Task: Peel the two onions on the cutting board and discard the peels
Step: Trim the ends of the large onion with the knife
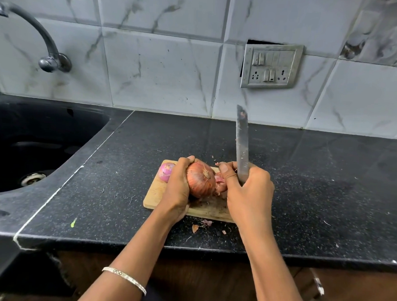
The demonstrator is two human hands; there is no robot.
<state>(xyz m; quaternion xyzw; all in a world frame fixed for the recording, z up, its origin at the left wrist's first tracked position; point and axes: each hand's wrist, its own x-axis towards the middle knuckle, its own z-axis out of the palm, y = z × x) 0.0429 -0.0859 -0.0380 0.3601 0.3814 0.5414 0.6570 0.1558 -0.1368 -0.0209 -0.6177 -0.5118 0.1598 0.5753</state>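
My left hand (177, 186) grips a large brown-skinned onion (201, 180) just above the wooden cutting board (154, 194). My right hand (248, 192) holds a knife (242, 143) with its blade pointing up, and its thumb and forefinger pinch a loose pink peel (221, 182) at the onion's right side. A second onion (166, 171), purple and smooth, lies on the board's far left corner, partly hidden behind my left hand.
Small peel scraps (195, 228) lie on the black counter in front of the board. A black sink (32, 146) with a tap (33, 33) is at the left. A switch and socket plate (271, 65) sits on the tiled wall.
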